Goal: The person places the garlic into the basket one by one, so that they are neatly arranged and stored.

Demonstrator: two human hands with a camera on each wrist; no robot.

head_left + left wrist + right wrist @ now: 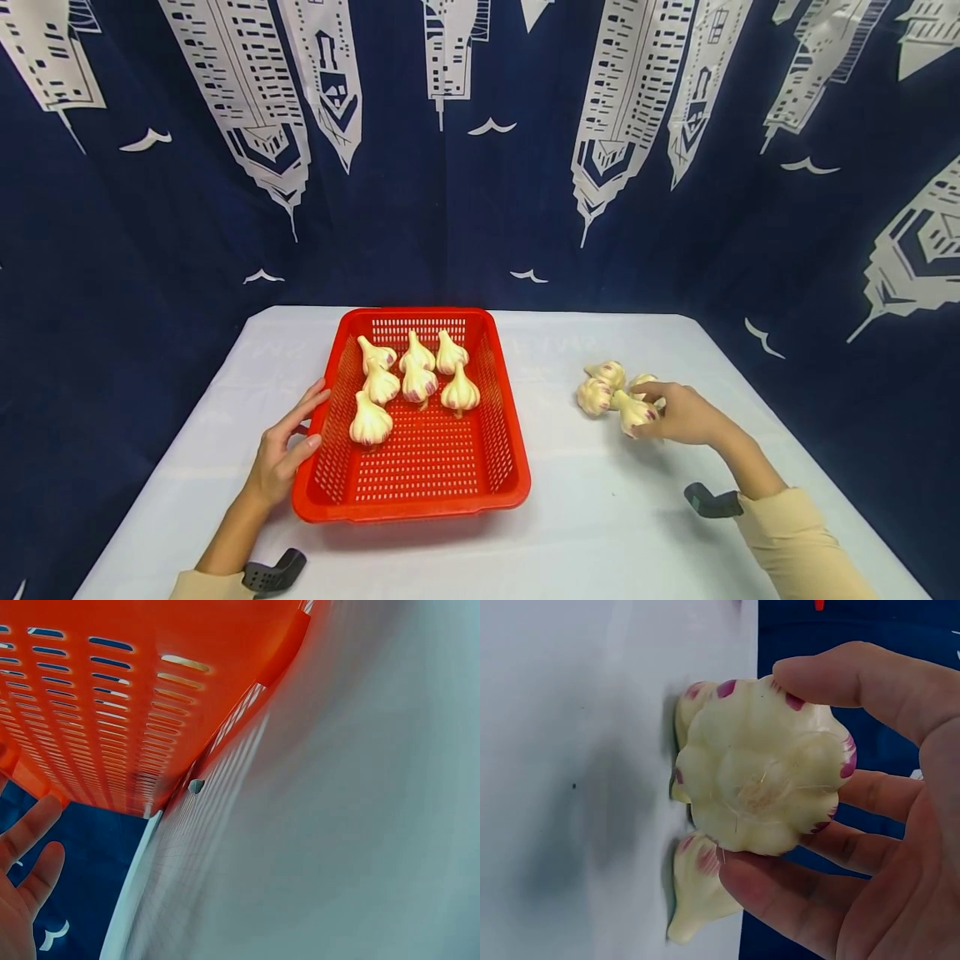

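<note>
A red perforated plastic basket (416, 487) stands on the table with several garlic bulbs (371, 422) toward its back and left. My left hand (272, 468) touches the basket's left rim with loosely extended fingers; in the left wrist view the fingertips (46, 814) are right at the basket's side. To the right, my right hand (688, 414) grips a garlic bulb (757, 776) between thumb and fingers, its root end facing the right wrist camera. Close beside it, other garlic bulbs (595, 396) lie on the cloth, one partly hidden behind the hand.
A white cloth covers the table (570, 517). Behind it hangs a dark blue curtain (450, 225) with white building and bird prints. Dark wrist-worn devices (275, 572) sit at both sleeves.
</note>
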